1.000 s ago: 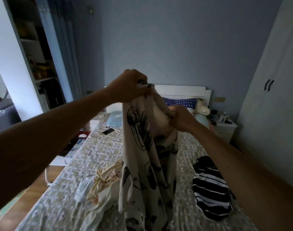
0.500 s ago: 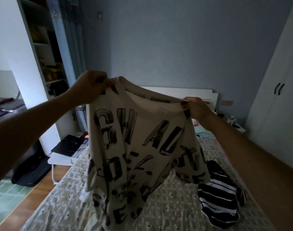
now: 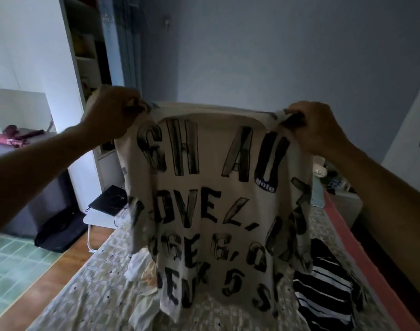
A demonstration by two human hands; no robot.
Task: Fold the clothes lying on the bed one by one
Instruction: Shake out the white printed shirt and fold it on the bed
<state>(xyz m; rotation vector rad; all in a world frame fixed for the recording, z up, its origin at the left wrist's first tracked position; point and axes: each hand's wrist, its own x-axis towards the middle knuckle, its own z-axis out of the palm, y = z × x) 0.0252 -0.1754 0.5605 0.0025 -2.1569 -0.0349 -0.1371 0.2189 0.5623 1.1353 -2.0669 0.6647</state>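
shirt (image 3: 211,211) hangs spread over the bed (image 3: 89,292), left hand (image 3: 111,113) and right hand (image 3: 311,125) each pinching a shoulder; lower it flat, print down, shoulders kept level.

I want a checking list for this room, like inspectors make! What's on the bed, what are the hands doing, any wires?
Surface: bed with a checked cover.
Job's things: lettered T-shirt held up and spread; striped garment and pale heap lie unfolded on the bed.
Clutter: flat black device on a small white table; black bag on the floor.
Hands: left hand and right hand each grip a shoulder of the T-shirt.
Cables: thin dark cord by the device.
Surroundings: shelves left, white wardrobe right.
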